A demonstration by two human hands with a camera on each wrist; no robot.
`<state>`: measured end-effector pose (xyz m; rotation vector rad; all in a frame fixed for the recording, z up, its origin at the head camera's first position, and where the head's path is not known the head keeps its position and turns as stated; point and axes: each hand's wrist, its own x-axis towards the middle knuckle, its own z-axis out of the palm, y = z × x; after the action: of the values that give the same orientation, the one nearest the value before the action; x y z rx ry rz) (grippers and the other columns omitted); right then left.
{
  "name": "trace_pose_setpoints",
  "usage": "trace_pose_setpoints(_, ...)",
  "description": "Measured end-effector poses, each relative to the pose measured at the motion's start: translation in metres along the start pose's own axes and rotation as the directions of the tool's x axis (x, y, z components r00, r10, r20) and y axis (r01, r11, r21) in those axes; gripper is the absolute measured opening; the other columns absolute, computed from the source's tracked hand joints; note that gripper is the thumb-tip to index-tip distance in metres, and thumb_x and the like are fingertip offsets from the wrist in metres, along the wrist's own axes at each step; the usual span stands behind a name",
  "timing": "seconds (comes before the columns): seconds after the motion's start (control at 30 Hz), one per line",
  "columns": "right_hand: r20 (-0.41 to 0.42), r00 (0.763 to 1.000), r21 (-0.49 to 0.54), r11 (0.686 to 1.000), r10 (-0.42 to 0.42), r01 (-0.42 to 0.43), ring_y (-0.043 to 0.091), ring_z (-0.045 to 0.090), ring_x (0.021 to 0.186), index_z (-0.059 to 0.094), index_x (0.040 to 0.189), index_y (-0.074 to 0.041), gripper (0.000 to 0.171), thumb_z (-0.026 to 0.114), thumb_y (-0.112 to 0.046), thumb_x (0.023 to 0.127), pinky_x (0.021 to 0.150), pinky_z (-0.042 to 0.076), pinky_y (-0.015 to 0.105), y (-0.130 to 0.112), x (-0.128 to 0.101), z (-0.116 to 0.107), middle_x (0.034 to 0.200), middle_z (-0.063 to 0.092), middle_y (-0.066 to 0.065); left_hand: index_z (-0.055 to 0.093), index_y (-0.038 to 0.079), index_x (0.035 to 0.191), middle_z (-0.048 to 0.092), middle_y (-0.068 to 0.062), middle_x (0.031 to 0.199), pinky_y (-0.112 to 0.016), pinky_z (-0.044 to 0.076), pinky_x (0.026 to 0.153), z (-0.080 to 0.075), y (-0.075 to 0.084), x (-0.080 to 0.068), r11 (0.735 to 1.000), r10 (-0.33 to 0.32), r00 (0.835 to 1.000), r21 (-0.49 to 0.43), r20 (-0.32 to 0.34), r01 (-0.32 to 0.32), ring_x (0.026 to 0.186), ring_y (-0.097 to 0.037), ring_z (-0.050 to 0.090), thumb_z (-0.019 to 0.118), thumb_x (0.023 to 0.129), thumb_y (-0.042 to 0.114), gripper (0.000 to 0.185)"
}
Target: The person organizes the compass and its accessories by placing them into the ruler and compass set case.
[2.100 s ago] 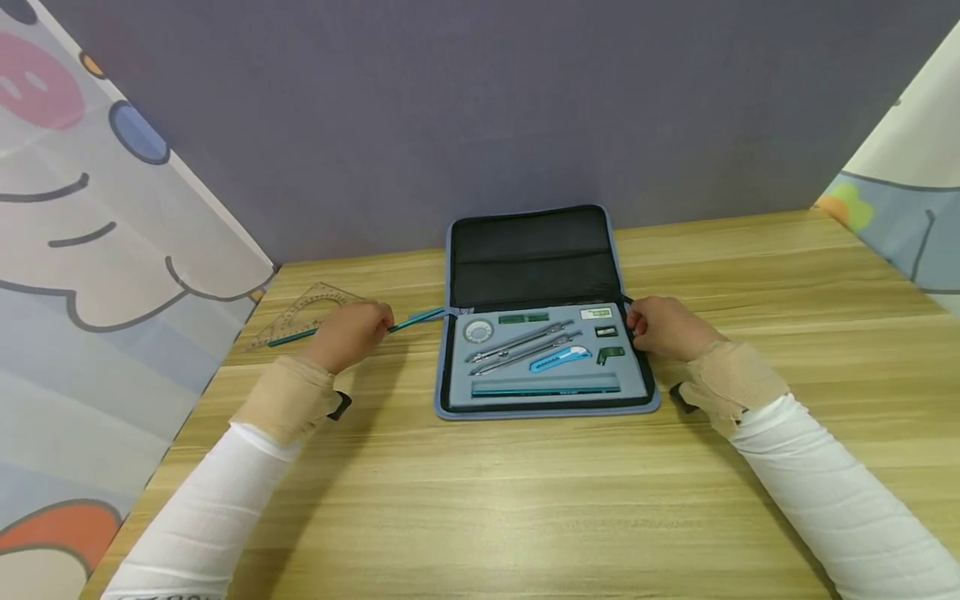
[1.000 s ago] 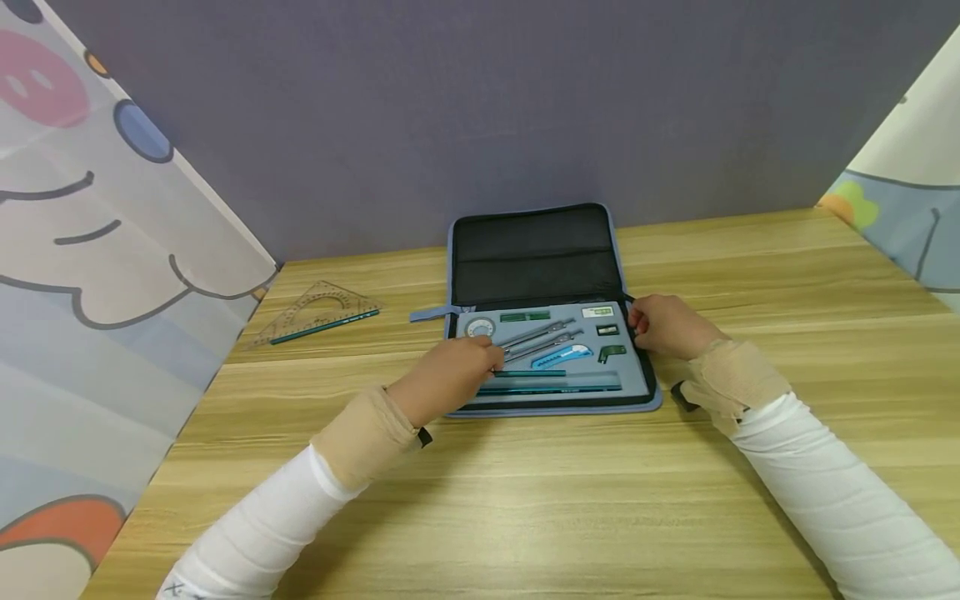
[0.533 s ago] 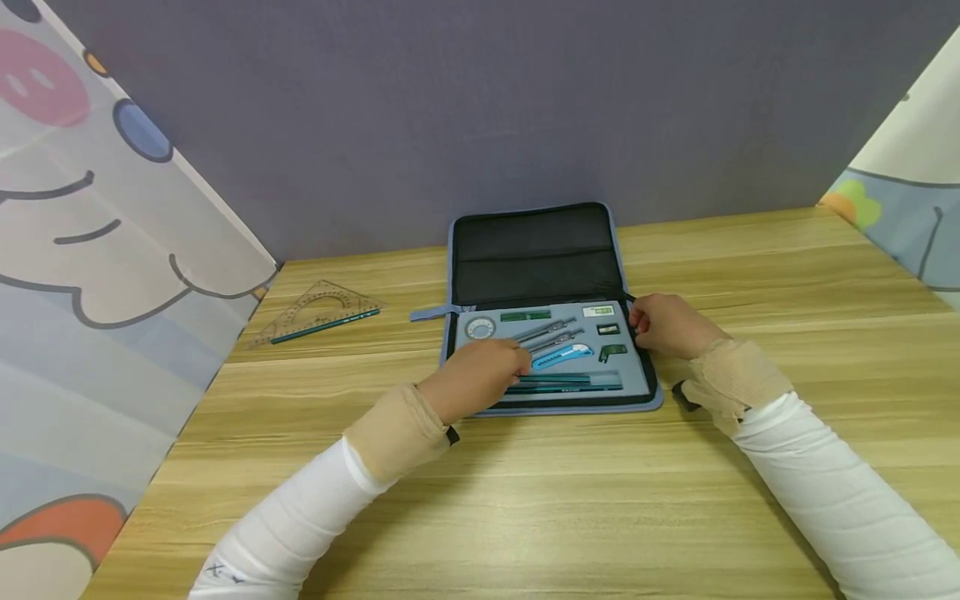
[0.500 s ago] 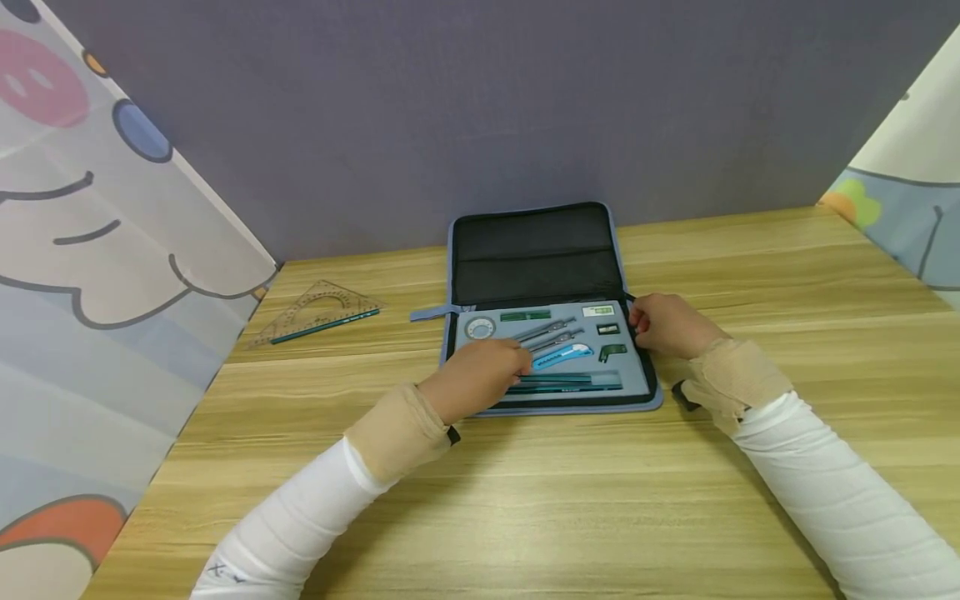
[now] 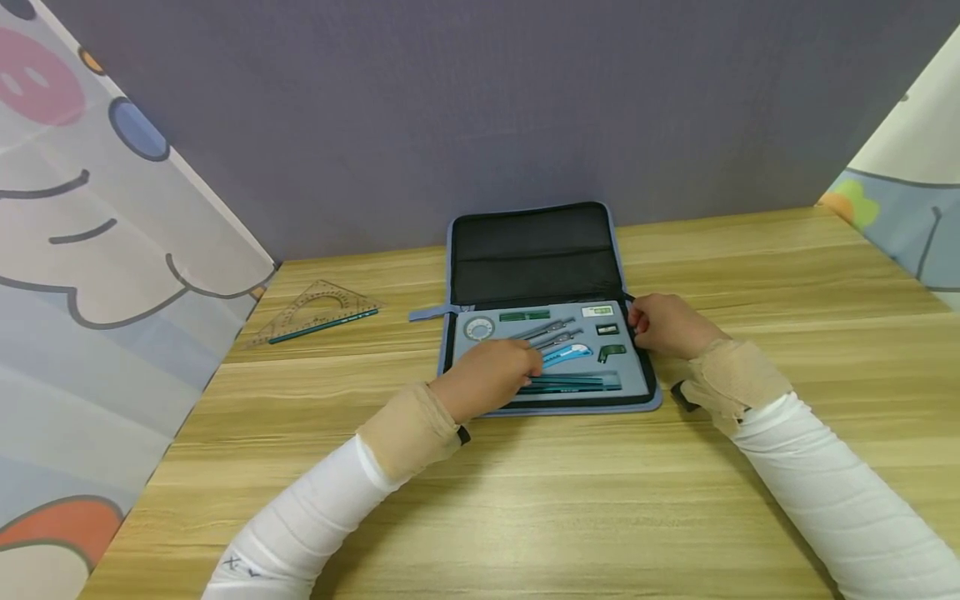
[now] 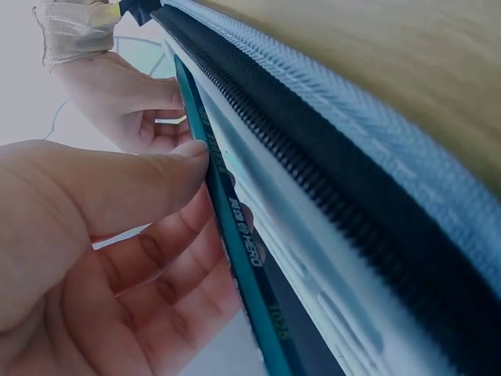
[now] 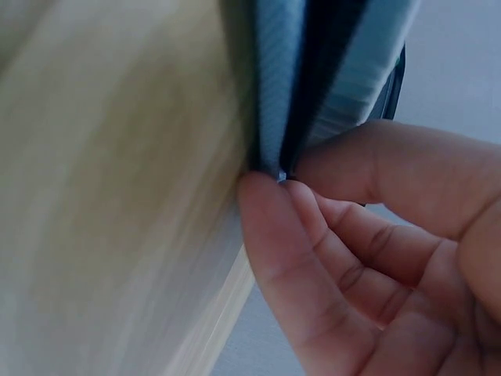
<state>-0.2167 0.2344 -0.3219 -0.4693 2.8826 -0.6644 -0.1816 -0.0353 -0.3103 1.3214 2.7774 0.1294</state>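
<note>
A zippered drawing-set case (image 5: 534,267) lies unfolded on the table, its grey tray facing up. My left hand (image 5: 487,375) is over the tray's lower left and pinches a teal pencil (image 6: 249,274) between thumb and fingers. In the head view that pencil (image 5: 566,379) lies along the long front slot, beside another teal pencil (image 5: 577,388); the hand hides their left ends. On the other side, my right hand (image 5: 675,325) pinches the case's right edge (image 7: 275,94) between thumb and fingers. Two metal compasses (image 5: 553,329) and a blue utility knife (image 5: 570,355) lie just beyond the left hand.
The tray also bears a round white disc (image 5: 478,328), a green lead box (image 5: 525,315), an eraser (image 5: 597,311), a sharpener (image 5: 607,329) and a green angled piece (image 5: 611,352). Left on the table are a clear set square (image 5: 322,292) and a teal pencil (image 5: 322,326). A grey partition (image 5: 525,108) stands behind.
My left hand has carried one teal pencil from beside the set square rightward into the tray's front slot, then slid slightly further right. The right hand has stayed on the case's edge.
</note>
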Motion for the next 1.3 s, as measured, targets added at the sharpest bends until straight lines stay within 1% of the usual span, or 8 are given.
trace_pose_setpoints(0.33, 0.004, 1.000, 0.000, 1.000, 0.007, -0.007, 0.022, 0.052, 0.066, 0.056, 0.086, 0.007, 0.012, 0.062, 0.004, 0.075, 0.063, 0.045, 0.036, 0.000, 0.001, 0.000, 0.073, 0.058, 0.011, 0.069, 0.013, 0.102, 0.066, -0.001, 0.105, -0.024, 0.051, 0.080, 0.005, 0.001, 0.005, 1.000, -0.003, 0.999, 0.008, 0.033, 0.003, 0.096, -0.014, 0.063, 0.065, 0.089, 0.009, 0.015)
trace_pose_setpoints(0.53, 0.001, 1.000, 0.006, 1.000, 0.007, -0.007, 0.022, 0.052, 0.067, 0.056, 0.086, 0.007, 0.013, 0.061, 0.004, 0.075, 0.063, 0.045, 0.036, 0.000, 0.000, -0.001, 0.073, 0.058, 0.011, 0.069, 0.013, 0.103, 0.066, -0.002, 0.105, -0.024, 0.051, 0.081, 0.005, 0.002, 0.007, 1.000, 0.018, 0.999, 0.004, 0.037, -0.018, 0.096, -0.015, 0.063, 0.064, 0.089, 0.010, 0.014)
trace_pose_setpoints(0.77, -0.002, 1.000, 0.006, 1.000, 0.008, -0.008, 0.022, 0.053, 0.067, 0.057, 0.087, 0.008, 0.013, 0.062, 0.004, 0.075, 0.063, 0.046, 0.037, -0.001, 0.000, 0.000, 0.073, 0.058, 0.011, 0.069, 0.014, 0.103, 0.066, -0.001, 0.105, -0.022, 0.051, 0.080, 0.007, 0.004, 0.010, 0.999, 0.034, 0.999, 0.005, 0.042, -0.035, 0.095, -0.014, 0.064, 0.064, 0.090, 0.010, 0.015)
trace_pose_setpoints(0.97, -0.008, 1.000, 0.008, 1.000, 0.008, -0.008, 0.022, 0.053, 0.067, 0.057, 0.086, 0.007, 0.013, 0.062, 0.004, 0.075, 0.063, 0.045, 0.036, -0.001, 0.000, 0.001, 0.073, 0.058, 0.010, 0.069, 0.014, 0.102, 0.066, 0.000, 0.105, -0.022, 0.051, 0.078, 0.008, 0.006, 0.012, 1.000, 0.025, 0.999, 0.003, 0.044, -0.026, 0.095, -0.013, 0.064, 0.063, 0.090, 0.011, 0.014)
trace_pose_setpoints(1.3, -0.011, 1.000, 0.005, 1.000, 0.009, -0.009, 0.022, 0.052, 0.067, 0.057, 0.086, 0.007, 0.013, 0.060, 0.004, 0.074, 0.063, 0.045, 0.035, 0.000, 0.000, 0.002, 0.073, 0.058, 0.010, 0.069, 0.016, 0.104, 0.065, 0.001, 0.106, -0.020, 0.051, 0.077, 0.009, 0.009, 0.015, 0.999, 0.024, 0.998, 0.028, 0.060, -0.026, 0.094, -0.013, 0.064, 0.063, 0.090, 0.013, 0.016)
